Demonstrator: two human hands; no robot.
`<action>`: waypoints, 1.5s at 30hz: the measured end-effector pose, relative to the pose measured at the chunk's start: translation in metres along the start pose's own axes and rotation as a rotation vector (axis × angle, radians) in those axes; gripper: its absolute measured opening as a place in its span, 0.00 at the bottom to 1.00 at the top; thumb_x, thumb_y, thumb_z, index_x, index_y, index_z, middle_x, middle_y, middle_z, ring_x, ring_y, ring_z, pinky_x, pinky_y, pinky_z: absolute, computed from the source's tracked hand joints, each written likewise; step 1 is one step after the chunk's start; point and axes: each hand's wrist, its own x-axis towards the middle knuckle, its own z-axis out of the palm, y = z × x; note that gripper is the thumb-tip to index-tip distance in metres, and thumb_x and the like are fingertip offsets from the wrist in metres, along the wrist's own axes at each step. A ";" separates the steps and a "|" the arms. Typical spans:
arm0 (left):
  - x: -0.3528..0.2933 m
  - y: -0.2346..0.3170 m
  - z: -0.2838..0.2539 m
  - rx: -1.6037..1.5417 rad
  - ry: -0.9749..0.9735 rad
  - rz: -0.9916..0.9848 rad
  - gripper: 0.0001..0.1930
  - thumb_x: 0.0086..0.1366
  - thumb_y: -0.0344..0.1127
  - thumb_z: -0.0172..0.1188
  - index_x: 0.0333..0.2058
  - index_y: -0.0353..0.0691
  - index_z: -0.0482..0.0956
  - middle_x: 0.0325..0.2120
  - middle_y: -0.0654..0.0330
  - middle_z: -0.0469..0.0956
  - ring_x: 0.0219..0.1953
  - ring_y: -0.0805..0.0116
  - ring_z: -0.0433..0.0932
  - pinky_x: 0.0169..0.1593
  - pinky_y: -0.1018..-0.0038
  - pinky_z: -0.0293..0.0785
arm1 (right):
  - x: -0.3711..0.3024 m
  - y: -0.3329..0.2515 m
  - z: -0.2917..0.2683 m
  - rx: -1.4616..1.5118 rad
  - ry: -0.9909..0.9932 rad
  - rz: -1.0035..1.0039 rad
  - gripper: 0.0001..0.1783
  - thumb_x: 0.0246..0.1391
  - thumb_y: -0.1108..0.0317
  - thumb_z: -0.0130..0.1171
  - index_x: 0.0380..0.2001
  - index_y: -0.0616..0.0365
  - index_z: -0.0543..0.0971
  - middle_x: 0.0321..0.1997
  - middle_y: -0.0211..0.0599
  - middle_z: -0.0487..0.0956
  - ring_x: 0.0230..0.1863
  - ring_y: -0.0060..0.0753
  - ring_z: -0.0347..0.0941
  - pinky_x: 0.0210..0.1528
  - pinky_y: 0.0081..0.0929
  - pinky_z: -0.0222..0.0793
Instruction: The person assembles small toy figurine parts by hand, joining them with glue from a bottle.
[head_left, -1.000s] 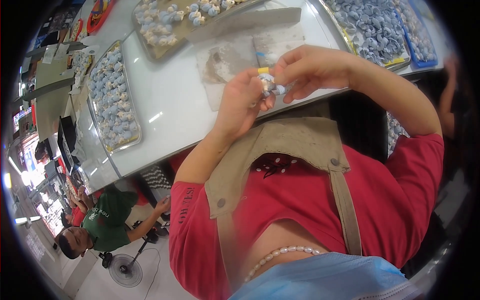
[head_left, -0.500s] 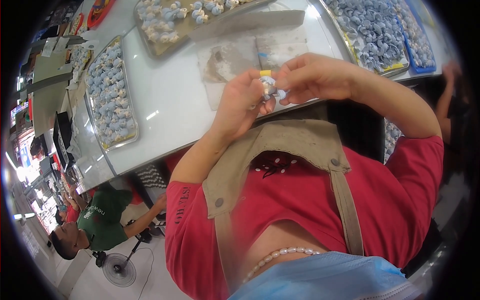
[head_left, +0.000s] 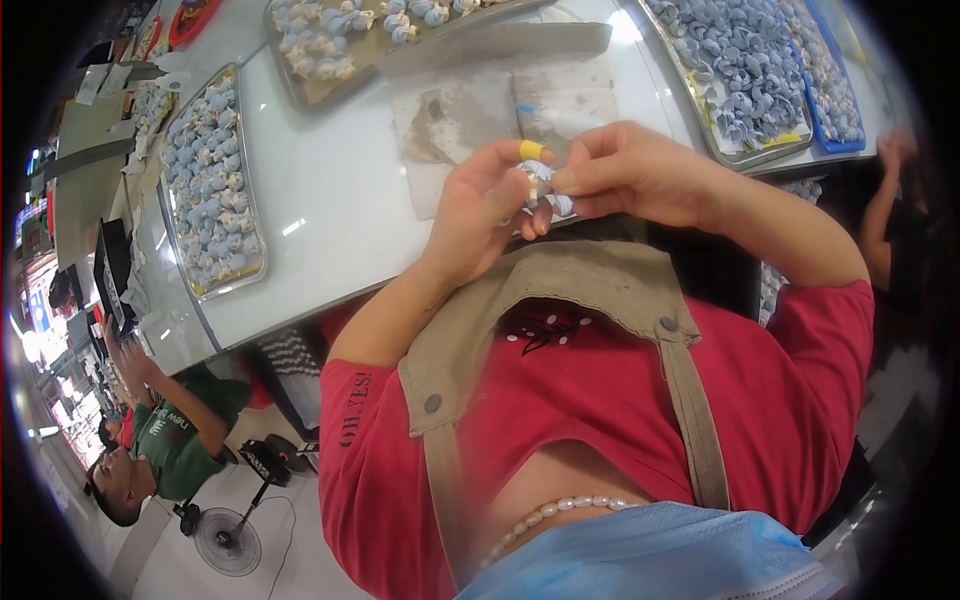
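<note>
Close to the table's near edge, my left hand (head_left: 480, 205) grips a small blue-and-cream figurine (head_left: 536, 178) between thumb and fingers. Yellow tape wraps one of its fingertips. From the right, my right hand (head_left: 635, 175) pinches at the same figurine, thumb and fingers pressed together against its side. A blue piece shows below the right fingertips; whether it is joined to the figurine I cannot tell. Beyond both hands lies a stained, pale sheet (head_left: 460, 120) on the white table (head_left: 330, 190).
On the left stands a clear tray (head_left: 258, 245) of blue-and-cream figurines. Another tray (head_left: 310, 95) of them is at the back. At right, a tray (head_left: 745, 158) holds loose blue shell-like pieces beside a blue tray (head_left: 845, 145). A person in green (head_left: 185, 430) and a fan (head_left: 228, 540) are at left.
My right hand has shifted slightly down, with its fingers closer in on the figurine. My left hand keeps its hold. The person in green has leaned back and raised their hands.
</note>
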 end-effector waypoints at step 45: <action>-0.058 -0.024 -0.019 0.355 -0.072 0.028 0.23 0.56 0.43 0.61 0.44 0.36 0.64 0.35 0.58 0.74 0.33 0.77 0.72 0.37 0.82 0.68 | 0.000 0.041 0.022 0.155 -0.132 0.205 0.06 0.49 0.70 0.58 0.27 0.61 0.74 0.28 0.34 0.77 0.27 0.18 0.72 0.32 0.10 0.69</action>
